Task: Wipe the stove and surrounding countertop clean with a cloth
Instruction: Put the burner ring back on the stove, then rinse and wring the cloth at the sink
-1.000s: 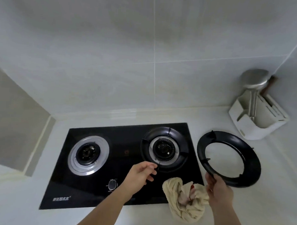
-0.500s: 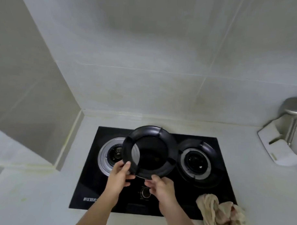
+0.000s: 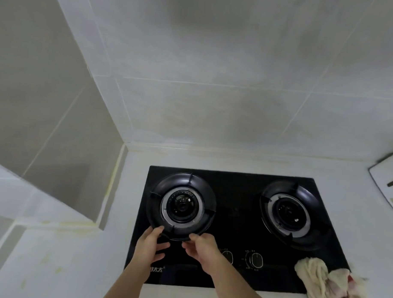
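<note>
**Two hands at the black ring on the stove**

The black stove (image 3: 231,219) sits flat in the white countertop (image 3: 60,262), close to the corner of the tiled wall (image 3: 215,82). It has two round burners. A black ring (image 3: 181,184) lies around the left burner (image 3: 182,206). Another black ring (image 3: 301,195) lies around the right burner (image 3: 288,213).

Both hands are at the near edge of the left ring. The left hand (image 3: 148,247) touches the ring's edge with its thumb on top, and its fingers are loosely bent underneath. The right hand (image 3: 202,247) pinches the same edge with its thumb and fingers. The two hands are just beside each other.

Two round knobs (image 3: 255,260) are at the front of the stove, near the right hand.

The cloth (image 3: 324,285) is a crumpled, cream lump with some red on it. It lies on the front right corner of the stove, partly on the countertop, well apart from both hands. Nobody is holding it.

A white holder (image 3: 386,177) peeks in at the far right edge.
</note>
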